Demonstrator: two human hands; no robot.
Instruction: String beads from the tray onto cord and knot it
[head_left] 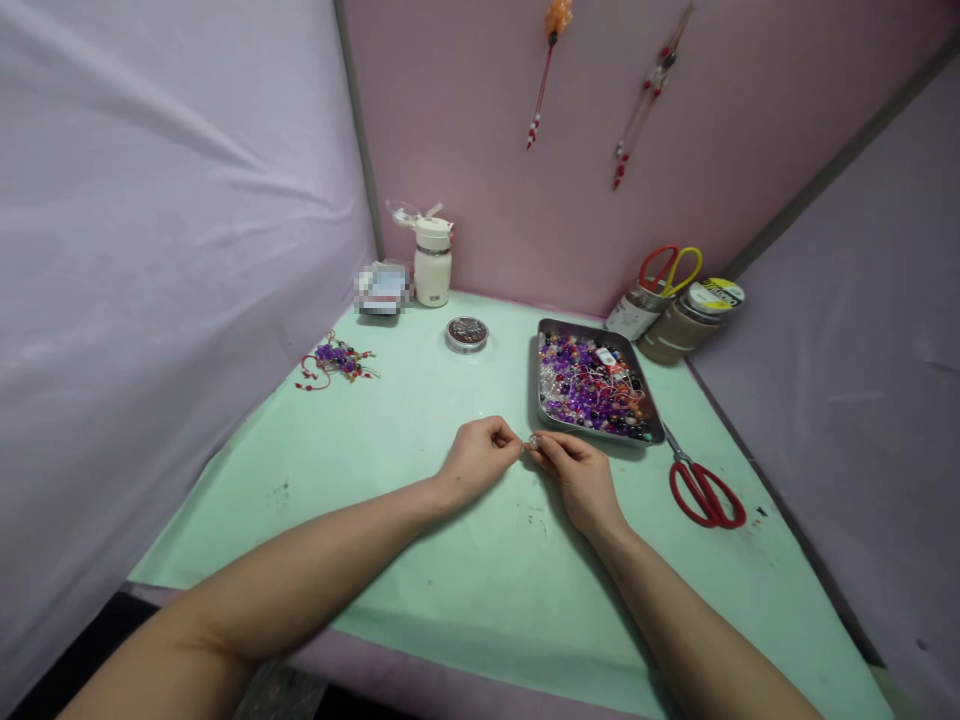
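My left hand point(481, 456) and my right hand point(583, 476) meet fingertip to fingertip over the middle of the table point(420, 425). Between the thumb and finger of my right hand is a small clear bead point(534, 440). The fingers of my left hand are pinched just beside it; what they grip is too small to make out. Right behind my right hand lies a metal tray point(600, 433) filled with purple, clear, orange and dark beads, with thin cords and a small white-and-red tag on top.
Red-handled scissors point(705, 492) lie right of the tray. Behind stand a can with more scissors point(634, 312) and a lidded jar point(682, 325). A small round container point(466, 334), a white bottle point(433, 270) and beaded cords point(339, 360) are leftward. Beaded strings point(541, 95) hang behind.
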